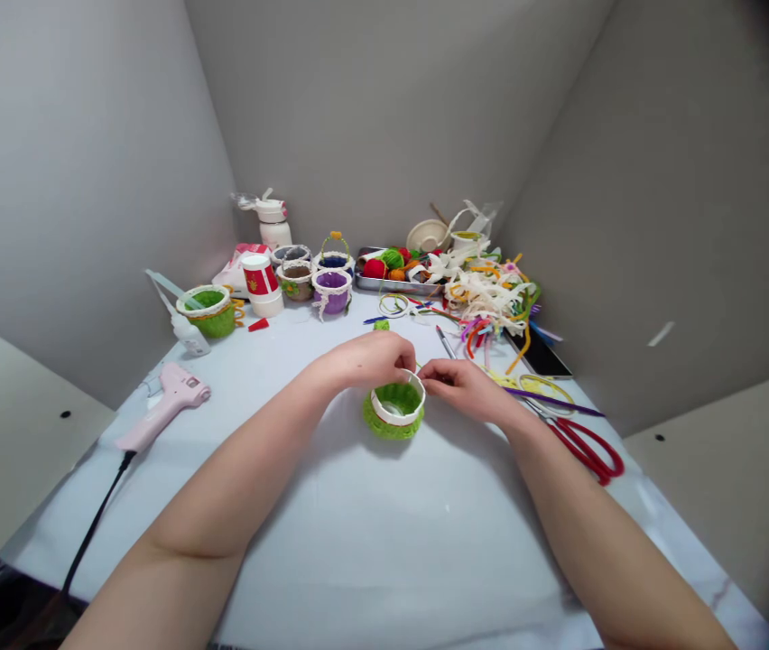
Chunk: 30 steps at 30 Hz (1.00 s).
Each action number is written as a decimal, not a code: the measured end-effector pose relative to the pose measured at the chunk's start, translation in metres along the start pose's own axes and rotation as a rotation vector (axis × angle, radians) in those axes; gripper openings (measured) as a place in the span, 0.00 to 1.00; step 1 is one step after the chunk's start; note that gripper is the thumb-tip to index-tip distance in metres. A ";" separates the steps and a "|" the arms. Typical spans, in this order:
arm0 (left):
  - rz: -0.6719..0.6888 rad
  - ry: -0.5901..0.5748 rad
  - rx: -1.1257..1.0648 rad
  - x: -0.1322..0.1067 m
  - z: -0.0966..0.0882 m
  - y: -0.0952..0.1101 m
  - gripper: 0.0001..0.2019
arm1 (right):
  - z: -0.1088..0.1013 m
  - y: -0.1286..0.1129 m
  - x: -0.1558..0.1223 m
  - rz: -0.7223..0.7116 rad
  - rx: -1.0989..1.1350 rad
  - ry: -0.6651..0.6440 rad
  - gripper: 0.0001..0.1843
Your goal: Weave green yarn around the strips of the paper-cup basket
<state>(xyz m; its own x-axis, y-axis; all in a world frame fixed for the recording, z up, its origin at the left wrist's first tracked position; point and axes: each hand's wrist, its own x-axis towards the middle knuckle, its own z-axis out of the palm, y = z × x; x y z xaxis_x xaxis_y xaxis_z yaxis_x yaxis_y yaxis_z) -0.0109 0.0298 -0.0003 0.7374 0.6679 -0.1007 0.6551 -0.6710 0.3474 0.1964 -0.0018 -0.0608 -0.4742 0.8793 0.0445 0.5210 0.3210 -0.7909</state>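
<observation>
In the middle of the table stands a small green yarn-wrapped basket (393,424) with a white rim, its opening tilted toward me. My left hand (379,357) reaches over the far left of the rim, fingers curled down at the edge. At the rim's right side, my right hand (458,384) has its thumb and fingers pinched together. A thin green strand shows between the two hands. Whatever lies between the fingertips is too small to make out. Behind my left hand lies a bit of green yarn (382,325).
A pink glue gun (166,406) with a black cord lies left, near a glue bottle (188,332) and another green basket (212,316). Several small baskets (331,293) stand behind. Red-handled scissors (588,447), a phone (543,354) and a heap of strips (489,298) lie right.
</observation>
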 end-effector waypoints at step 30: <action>-0.331 -0.060 0.249 -0.015 -0.006 0.042 0.11 | 0.015 -0.070 0.018 0.097 -0.635 0.122 0.08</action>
<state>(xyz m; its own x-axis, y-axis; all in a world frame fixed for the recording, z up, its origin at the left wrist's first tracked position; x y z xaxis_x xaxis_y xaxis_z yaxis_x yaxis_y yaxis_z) 0.0043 -0.0061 0.0214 0.4840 0.8456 -0.2252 0.8726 -0.4857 0.0514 0.1404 -0.0142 -0.0136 -0.3391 0.9365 0.0897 0.8931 0.3504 -0.2820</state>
